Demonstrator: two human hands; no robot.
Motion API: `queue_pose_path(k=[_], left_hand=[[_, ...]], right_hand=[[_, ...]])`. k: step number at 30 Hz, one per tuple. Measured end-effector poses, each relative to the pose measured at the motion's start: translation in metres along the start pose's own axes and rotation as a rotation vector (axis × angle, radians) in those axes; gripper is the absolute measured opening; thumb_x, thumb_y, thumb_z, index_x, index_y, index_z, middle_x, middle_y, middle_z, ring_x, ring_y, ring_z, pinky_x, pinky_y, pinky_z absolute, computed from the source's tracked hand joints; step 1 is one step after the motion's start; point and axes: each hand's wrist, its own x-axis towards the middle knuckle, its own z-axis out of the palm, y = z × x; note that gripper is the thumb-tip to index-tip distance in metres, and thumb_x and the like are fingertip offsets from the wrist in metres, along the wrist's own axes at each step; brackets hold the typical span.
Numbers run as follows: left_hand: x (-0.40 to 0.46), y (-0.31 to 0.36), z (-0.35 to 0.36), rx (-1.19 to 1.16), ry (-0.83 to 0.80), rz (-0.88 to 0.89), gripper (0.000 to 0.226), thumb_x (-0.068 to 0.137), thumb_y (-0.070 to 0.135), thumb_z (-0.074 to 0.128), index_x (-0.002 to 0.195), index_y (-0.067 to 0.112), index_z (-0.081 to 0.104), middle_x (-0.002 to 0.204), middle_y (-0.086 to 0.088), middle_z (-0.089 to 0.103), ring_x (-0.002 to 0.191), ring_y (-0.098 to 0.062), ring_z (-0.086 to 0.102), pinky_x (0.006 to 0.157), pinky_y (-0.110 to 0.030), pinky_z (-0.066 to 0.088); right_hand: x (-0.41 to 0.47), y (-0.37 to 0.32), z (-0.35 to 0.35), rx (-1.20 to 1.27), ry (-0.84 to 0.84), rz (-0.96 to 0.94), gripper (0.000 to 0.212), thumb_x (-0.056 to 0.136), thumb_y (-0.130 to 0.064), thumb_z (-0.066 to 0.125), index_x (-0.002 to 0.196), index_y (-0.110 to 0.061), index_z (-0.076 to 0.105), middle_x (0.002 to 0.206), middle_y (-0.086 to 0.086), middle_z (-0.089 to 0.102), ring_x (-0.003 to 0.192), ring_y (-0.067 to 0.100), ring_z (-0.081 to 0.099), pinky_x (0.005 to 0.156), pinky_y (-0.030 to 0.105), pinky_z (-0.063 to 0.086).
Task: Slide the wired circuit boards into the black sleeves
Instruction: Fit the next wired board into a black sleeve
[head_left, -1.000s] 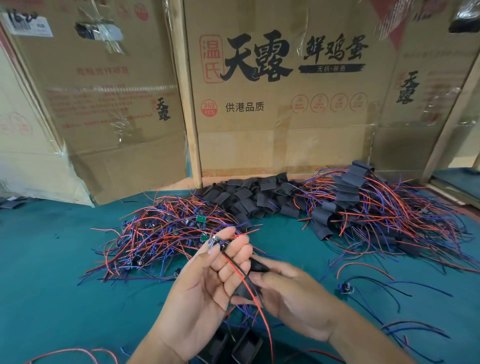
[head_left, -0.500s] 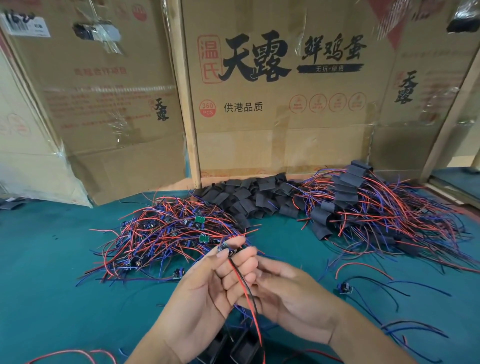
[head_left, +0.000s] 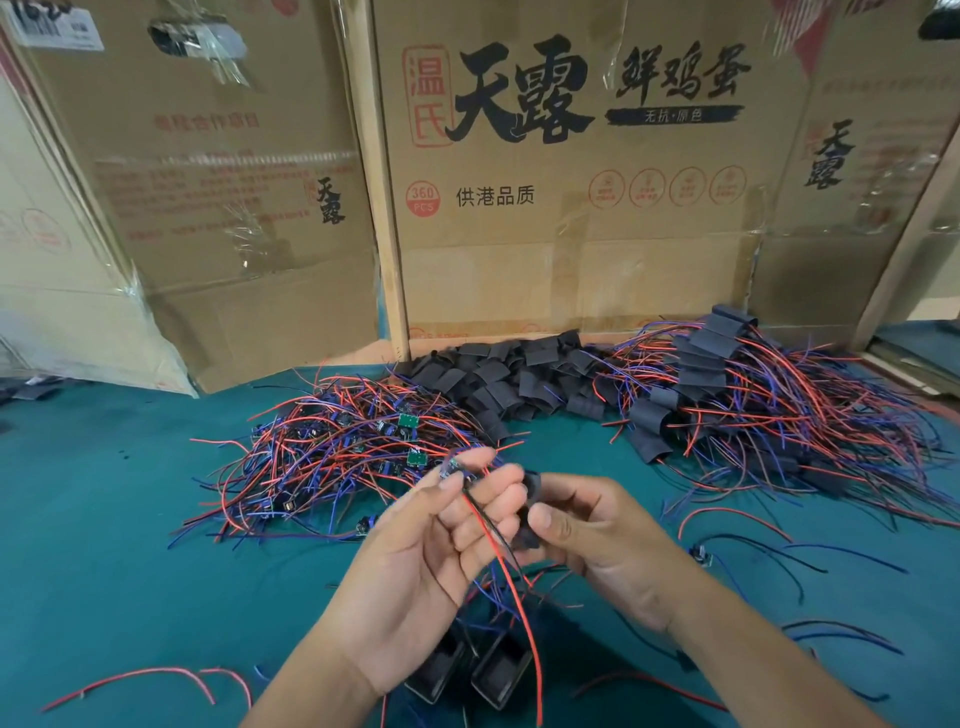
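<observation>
Above the green table (head_left: 104, 519), the left hand (head_left: 415, 566) pinches a small wired circuit board (head_left: 453, 466) at its fingertips, red and black wires trailing down, while just beside it the right hand (head_left: 597, 540) grips a black sleeve (head_left: 529, 512) between thumb and fingers.

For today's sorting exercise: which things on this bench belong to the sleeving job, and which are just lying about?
Job:
left hand pinching a wired board
right hand holding a black sleeve
unsleeved boards
empty sleeves
sleeved boards

Lying about:
egg cartons
two black trays
</observation>
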Motion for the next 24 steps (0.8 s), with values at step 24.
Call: queue_pose_path(k=[24], left_hand=[[0.006, 0.029, -0.016, 0.254, 0.326, 0.705, 0.024, 0.096, 0.013, 0.055, 0.118, 0.009, 0.064, 0.119, -0.017, 0.071, 0.113, -0.031, 0.068, 0.093, -0.033, 0.055]], right_hand=[[-0.016, -0.021, 0.023, -1.491, 0.189, -0.098, 0.037, 0.076, -0.058, 0.068, 0.085, -0.024, 0.057, 0.066, -0.012, 0.05, 0.068, 0.02, 0.054, 0.062, 0.034, 0.041]])
